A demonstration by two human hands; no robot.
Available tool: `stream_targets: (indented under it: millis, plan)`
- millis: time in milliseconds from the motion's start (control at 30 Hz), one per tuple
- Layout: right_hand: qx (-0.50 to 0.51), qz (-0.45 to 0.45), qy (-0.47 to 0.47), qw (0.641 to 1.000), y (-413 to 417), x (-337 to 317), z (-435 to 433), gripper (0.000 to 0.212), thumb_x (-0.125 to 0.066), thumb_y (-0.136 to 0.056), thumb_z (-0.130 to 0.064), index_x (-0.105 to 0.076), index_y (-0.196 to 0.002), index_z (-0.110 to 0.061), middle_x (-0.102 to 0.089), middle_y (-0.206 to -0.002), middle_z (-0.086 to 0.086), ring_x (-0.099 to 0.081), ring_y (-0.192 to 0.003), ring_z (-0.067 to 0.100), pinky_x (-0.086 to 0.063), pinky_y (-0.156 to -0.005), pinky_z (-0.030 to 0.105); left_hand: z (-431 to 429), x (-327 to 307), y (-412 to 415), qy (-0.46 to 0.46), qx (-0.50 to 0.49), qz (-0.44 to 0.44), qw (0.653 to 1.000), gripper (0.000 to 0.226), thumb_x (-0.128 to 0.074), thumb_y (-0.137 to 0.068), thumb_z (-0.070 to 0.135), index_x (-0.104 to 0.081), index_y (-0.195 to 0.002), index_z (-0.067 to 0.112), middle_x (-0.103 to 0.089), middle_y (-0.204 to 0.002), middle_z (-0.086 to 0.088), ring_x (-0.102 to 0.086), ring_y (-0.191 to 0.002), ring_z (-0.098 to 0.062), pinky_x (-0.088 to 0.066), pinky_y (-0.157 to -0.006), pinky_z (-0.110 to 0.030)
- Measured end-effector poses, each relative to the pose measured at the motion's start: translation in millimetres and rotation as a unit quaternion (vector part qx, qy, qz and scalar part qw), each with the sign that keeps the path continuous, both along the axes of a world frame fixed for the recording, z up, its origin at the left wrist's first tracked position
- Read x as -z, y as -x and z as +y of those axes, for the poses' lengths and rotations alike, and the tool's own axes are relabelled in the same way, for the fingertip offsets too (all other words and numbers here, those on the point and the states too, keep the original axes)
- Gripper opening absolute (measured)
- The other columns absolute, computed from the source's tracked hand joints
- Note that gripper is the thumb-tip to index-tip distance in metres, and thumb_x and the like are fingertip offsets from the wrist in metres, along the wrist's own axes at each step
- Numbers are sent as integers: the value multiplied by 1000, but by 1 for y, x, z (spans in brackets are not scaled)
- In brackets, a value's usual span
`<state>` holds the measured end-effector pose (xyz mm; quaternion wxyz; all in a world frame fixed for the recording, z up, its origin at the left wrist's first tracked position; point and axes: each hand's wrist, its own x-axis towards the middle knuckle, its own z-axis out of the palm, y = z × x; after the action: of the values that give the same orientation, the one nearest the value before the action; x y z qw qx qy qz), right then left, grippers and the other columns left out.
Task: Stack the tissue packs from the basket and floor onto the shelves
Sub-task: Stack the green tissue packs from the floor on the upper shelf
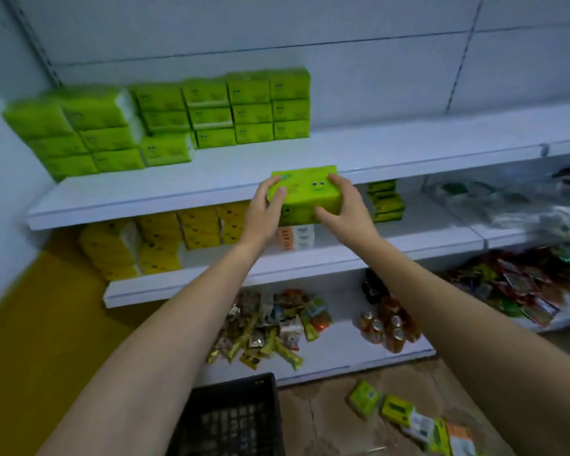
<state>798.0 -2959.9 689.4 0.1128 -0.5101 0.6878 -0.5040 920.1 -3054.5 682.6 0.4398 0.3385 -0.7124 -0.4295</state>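
The head-worn camera looked forward and down from close in front of the upper shelf (pixel 392 149), facing its back panel (pixel 343 77). Beneath that shelf the wide view took in the lower shelves (pixel 359 255) and, nearest, the floor (pixel 326 406).

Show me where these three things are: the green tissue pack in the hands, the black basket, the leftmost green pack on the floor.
green tissue pack (pixel 305 189): head view, top face near the printed eyes.
black basket (pixel 234 388): head view, far wall.
leftmost floor pack (pixel 364 399): head view, middle of its face.
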Motion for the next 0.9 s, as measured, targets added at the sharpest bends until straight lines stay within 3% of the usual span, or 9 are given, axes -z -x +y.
stream_targets:
  millis: [233, 400, 467, 533, 600, 667, 733, 833, 900]
  plan:
    - [-58, 0, 26, 998, -62, -38, -150, 63, -63, -83, -13, -34, -140, -9, -41, -140, 9, -37, -130, 19, -26, -93, 12, -135, -40, -71, 44, -58, 9, 997, 42, -49, -96, 25, -41, -137, 16, -40, -143, 2, -35, -126, -6, -28, -96, -14]
    - [-81, -33, 15, 996, -98, -47, -246, 60, -58, -85, -13, -33, -140, -13, -44, -138, 6, -53, -110, 20, -40, -85, 23, -219, -43, -111, -10, -46, 25, 999, 62, -53, -93, 13, -22, -146, 21, -27, -152, -1, -31, -137, -17, -31, -112, -34]
    - [-82, -37, 13, 996, -107, -46, -278, 58, -55, -86, -12, -34, -140, -13, -45, -137, 5, -53, -103, 18, -39, -79, 19, -246, -40, -121, -9, -61, 18, 998, 65, -51, -92, 9, -19, -147, 21, -31, -149, -2, -36, -133, -17, -36, -107, -29]
    - [-81, -47, 16, 995, -116, -45, -309, 54, -53, -87, -10, -36, -139, -11, -44, -138, 6, -50, -110, 19, -38, -79, 13, -269, -41, -125, -15, -88, 15, 996, 62, -43, -93, 4, -17, -148, 19, -39, -141, -1, -47, -117, -12, -41, -89, -12]
    - [-81, -64, 13, 995, -124, -42, -338, 51, -50, -88, -9, -38, -138, -10, -43, -139, 7, -48, -115, 20, -38, -88, 15, -293, -41, -127, -9, -121, 11, 993, 60, -34, -93, 0, -16, -148, 14, -42, -136, -3, -49, -102, -7, -41, -78, -4]
    - [-85, -73, 17, 994, -131, -39, -364, 51, -50, -87, -8, -38, -137, -9, -44, -138, 8, -48, -110, 20, -38, -94, 26, -315, -37, -130, -3, -137, -2, 991, 59, -32, -93, 2, -13, -148, 10, -34, -145, -6, -44, -122, -14, -39, -103, -22]
    - [-85, -80, 31, 993, -134, -37, -386, 52, -50, -87, -6, -36, -138, -9, -45, -138, 9, -45, -99, 18, -41, -95, 31, -332, -30, -132, 16, -148, -41, 988, 58, -35, -94, 9, -14, -148, 9, -27, -150, -10, -31, -135, -24, -28, -113, -37]
    - [-52, -50, 48, 996, -133, -31, -408, 55, -52, -87, -5, -34, -139, -8, -39, -139, 10, -44, -113, 19, -35, -100, 25, -343, -19, -128, 122, -288, -166, 935, 54, -48, -95, 25, -30, -141, 4, -40, -140, -16, -43, -126, -28, -38, -97, -36]
    - [-7, -6, 71, 997, -131, -25, -413, 52, -55, -86, -7, -38, -135, -7, -39, -134, 13, -44, -114, 19, -32, -88, 15, -344, -11, -124, 223, -374, -191, 880, 47, -62, -85, 22, -48, -123, -1, -52, -120, -21, -54, -110, -33, -46, -85, -38]
